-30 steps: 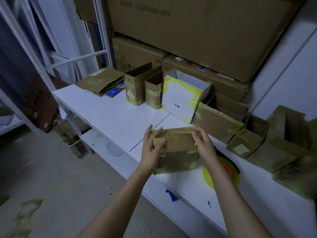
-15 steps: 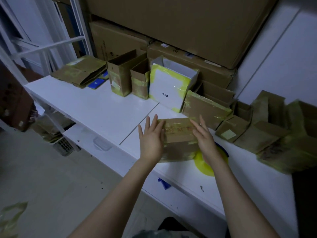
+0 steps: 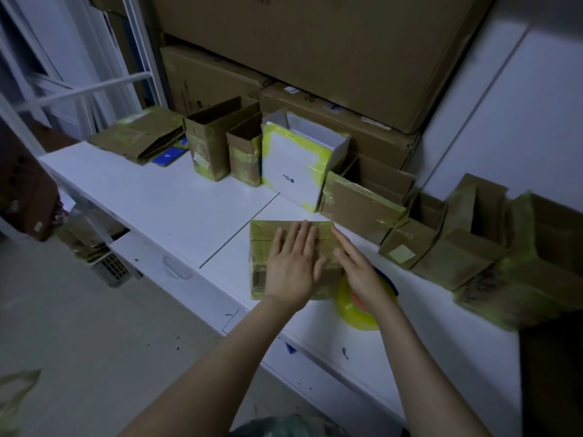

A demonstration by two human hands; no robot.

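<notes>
A small cardboard box wrapped in yellowish tape lies flat on the white table, near its front edge. My left hand lies on top of the box with its fingers straight and spread, pressing down. My right hand rests along the box's right side with straight fingers pointing up and left. Under my right wrist sits a yellow tape roll with an orange core.
Several open taped cardboard boxes and a white box line the back of the table. More boxes crowd the right. Big cartons are stacked behind. Flattened cardboard lies at the far left. A metal rack stands left.
The box went from being held tilted between both hands to lying flat on the table. My left hand moved from its left side onto its top, fingers now straight.
</notes>
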